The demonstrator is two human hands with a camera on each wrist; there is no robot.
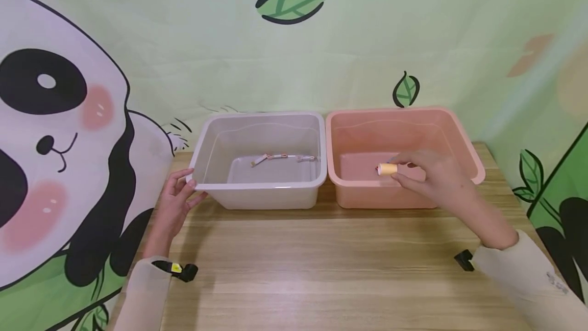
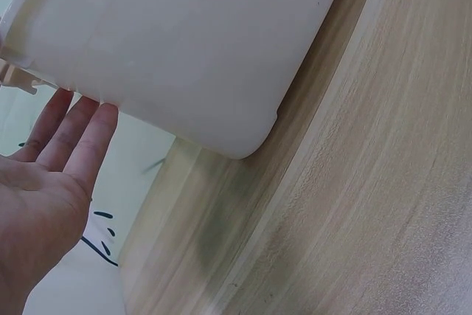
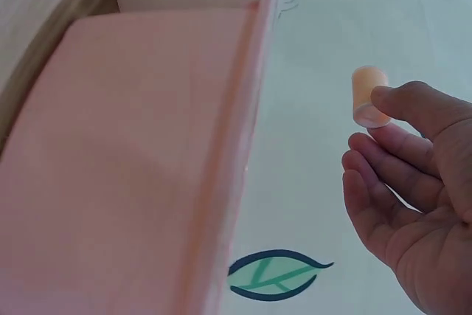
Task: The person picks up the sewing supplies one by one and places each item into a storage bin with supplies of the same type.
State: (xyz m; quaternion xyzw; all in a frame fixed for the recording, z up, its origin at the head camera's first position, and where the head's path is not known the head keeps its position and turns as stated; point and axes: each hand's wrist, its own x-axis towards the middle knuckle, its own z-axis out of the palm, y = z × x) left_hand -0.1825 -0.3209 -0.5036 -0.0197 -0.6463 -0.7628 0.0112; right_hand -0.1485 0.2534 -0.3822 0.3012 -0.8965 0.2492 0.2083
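In the head view my right hand (image 1: pixel 429 172) pinches a small yellow-orange cylinder (image 1: pixel 388 169) with a whitish end, over the pink bin (image 1: pixel 386 195). The right wrist view shows the thumb pressed on the cylinder (image 3: pixel 369 97), the other fingers loosely bent below it. My left hand (image 1: pixel 176 201) holds the near left corner of the off-white bin (image 1: pixel 268 198) by its rim. Seen from the left wrist, several fingers (image 2: pixel 92 134) reach under that rim against the outer wall. Several small white and brown pieces (image 1: pixel 271 157) lie on the off-white bin's floor.
Both bins stand side by side, rims almost touching, at the back of the wooden table (image 1: pixel 294 264). Behind them hangs a pale green cloth (image 1: pixel 220 40) printed with leaves and a panda. Small dark devices (image 1: pixel 186 272) are strapped at both wrists.
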